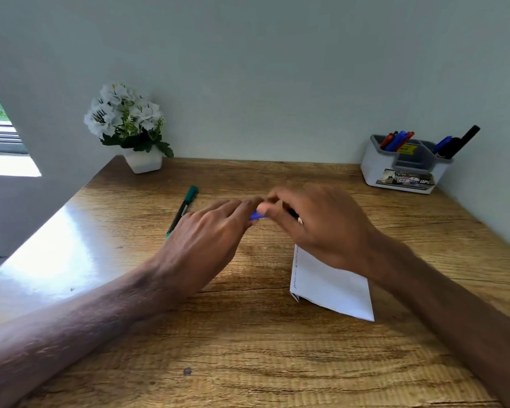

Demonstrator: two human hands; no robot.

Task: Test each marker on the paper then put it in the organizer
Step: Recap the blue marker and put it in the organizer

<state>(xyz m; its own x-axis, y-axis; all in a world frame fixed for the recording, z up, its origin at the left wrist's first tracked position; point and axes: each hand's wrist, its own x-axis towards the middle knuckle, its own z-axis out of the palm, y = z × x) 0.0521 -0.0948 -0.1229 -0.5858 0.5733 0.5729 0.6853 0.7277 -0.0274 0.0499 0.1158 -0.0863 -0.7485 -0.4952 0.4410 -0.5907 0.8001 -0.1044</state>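
At mid-frame your left hand (215, 228) and right hand (315, 225) meet over the surface (248, 348), both pinching the blue marker (256, 215), which barely shows between them. The paper (333, 287) lies below your right wrist. The green marker (184, 209) lies left of centre, and the organizer (407, 169) stands upper right.

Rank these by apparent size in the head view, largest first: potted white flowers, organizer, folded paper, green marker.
1. potted white flowers
2. organizer and folded paper: they look alike; the paper is nearer and partly hidden by the right hand, so unranked
3. green marker, smallest
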